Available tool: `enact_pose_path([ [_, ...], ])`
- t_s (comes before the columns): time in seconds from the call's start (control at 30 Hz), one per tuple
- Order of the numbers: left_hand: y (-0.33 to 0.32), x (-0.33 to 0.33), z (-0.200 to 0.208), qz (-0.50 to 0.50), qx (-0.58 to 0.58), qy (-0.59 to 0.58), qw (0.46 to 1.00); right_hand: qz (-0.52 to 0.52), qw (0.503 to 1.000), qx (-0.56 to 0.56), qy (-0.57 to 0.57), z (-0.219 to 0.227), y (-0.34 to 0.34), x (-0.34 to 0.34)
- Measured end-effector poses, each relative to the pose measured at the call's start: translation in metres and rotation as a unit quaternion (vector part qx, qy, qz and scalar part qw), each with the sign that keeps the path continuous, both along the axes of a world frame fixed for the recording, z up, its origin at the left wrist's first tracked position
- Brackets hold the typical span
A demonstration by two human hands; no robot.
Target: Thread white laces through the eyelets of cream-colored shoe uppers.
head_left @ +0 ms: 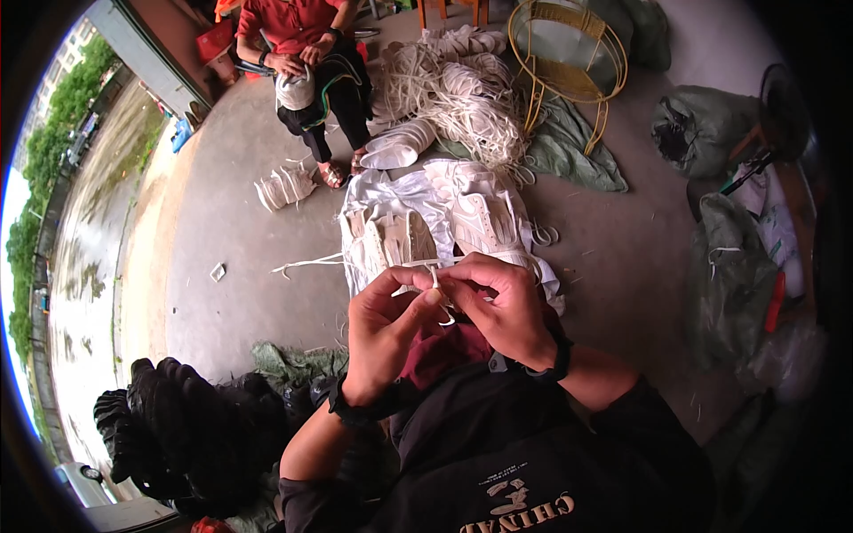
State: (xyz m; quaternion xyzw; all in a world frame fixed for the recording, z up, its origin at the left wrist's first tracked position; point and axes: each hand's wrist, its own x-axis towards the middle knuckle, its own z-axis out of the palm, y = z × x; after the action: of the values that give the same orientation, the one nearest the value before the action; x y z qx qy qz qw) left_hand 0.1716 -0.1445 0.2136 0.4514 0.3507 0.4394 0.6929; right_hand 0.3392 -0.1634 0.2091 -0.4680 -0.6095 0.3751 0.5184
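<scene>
Floor (240, 222) spread far left; left hand (382, 324) and right hand (505, 306) pinched lace (435, 274), apparently mid-knot; tightening seemed called for next.

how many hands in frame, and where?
4: the wearer's left hand and right hand, together at a white lace; a seated co-worker's two hands, upper left of centre. None seems hidden.

On my feed the thin lace (320, 261) looks like matt woven cloth, and the pale shoe uppers (386, 242) mix smooth panels with textile above a satiny, creased white sheet (413, 192). I see a smooth, mostly matt concrete floor (249, 293), rough green sacking (576, 155) like woven plastic, and a yellow chair frame (562, 82) resembling glossy painted metal. The dark T-shirt (569, 444) reads to me as soft, matt cloth.
</scene>
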Motion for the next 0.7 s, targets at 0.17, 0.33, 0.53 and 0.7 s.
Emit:
enact_pose_path([
  [0.17,0.018,0.004,-0.018,-0.001,-0.008,-0.011,1.0,-0.004,1.0,0.024,-0.009,-0.019,0.016,0.002],
  [0.33,0.034,0.018,-0.028,0.034,-0.033,-0.027,0.999,-0.009,0.998,0.056,-0.025,-0.039,0.034,0.008],
  [0.53,0.051,0.019,-0.055,-0.009,-0.075,-0.055,0.996,0.002,0.999,0.038,-0.005,-0.052,0.049,0.015],
  [0.7,0.064,0.024,-0.066,-0.02,-0.11,-0.106,0.988,0.008,0.999,0.021,0.022,-0.062,0.059,0.021],
])
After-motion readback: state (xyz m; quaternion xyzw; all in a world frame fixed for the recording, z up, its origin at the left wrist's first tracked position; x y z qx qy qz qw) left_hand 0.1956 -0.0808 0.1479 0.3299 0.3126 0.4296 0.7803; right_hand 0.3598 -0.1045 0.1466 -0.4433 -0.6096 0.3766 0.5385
